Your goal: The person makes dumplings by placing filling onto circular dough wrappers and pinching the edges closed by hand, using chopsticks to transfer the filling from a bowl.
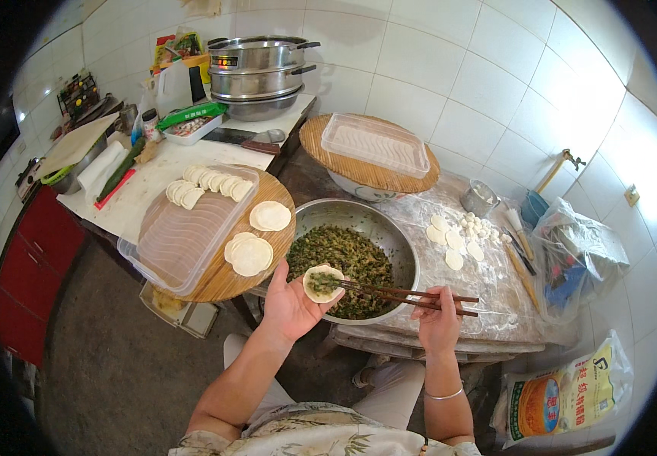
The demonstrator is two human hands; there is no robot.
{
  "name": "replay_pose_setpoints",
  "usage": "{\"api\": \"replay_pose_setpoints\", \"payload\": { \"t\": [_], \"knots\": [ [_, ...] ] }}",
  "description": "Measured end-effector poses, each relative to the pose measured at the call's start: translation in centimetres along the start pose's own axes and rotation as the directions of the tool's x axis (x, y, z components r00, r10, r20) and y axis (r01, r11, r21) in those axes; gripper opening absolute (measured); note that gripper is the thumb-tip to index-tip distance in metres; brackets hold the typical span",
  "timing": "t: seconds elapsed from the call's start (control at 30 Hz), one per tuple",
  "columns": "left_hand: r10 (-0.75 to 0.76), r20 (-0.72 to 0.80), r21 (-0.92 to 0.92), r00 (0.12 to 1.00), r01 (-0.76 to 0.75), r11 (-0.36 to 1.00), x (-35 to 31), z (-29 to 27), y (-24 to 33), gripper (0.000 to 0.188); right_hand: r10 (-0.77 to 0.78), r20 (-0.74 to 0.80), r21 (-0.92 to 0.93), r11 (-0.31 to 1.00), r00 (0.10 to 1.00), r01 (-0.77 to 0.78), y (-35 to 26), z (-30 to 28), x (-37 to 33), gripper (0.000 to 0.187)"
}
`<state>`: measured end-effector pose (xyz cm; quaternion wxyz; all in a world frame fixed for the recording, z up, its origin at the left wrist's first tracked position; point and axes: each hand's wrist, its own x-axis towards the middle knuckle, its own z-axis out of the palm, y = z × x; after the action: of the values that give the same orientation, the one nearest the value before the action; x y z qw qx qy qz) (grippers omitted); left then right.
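Note:
A round dumpling wrapper [321, 295] lies on the palm and fingers of my left hand [290, 310], with a green chopped filling [322, 283] on it. My right hand [439, 323] grips a pair of dark brown chopsticks [401, 292], whose tips touch that filling. Just beyond both hands is a large steel bowl [411, 262] full of green-brown chopped filling [351, 251]. To the left, flat wrappers are stacked in two piles [249, 254] on a round wooden board [279, 199]. Folded dumplings [211, 182] line the far end of a clear plastic tray [184, 235] there.
On the floury table [420, 213] at right are loose wrappers [455, 242], small dough pieces [471, 226], a metal cup [480, 197] and a rolling pin [525, 280]. Steel steamers [258, 68] and a cleaver [256, 144] occupy the back left. A flour sack [564, 395] stands lower right.

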<state>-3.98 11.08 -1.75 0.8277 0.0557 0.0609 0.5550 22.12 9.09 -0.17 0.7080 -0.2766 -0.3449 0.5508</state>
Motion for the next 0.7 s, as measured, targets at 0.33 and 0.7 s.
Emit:
{"api": "replay_pose_setpoints", "payload": {
  "t": [0.33,0.7],
  "knots": [
    [-0.079,-0.021,0.078,0.997,0.080,0.994,-0.2,0.6,-0.4,0.086,0.001,0.021,0.004,1.000,1.000,-0.001,0.4,0.1,-0.2,0.024],
    [0.001,-0.046,0.127,0.999,0.005,0.992,-0.6,1.3,0.2,0.083,-0.211,-0.159,-0.479,0.871,0.964,0.111,-0.8,-0.6,0.5,0.027]
  ]
}}
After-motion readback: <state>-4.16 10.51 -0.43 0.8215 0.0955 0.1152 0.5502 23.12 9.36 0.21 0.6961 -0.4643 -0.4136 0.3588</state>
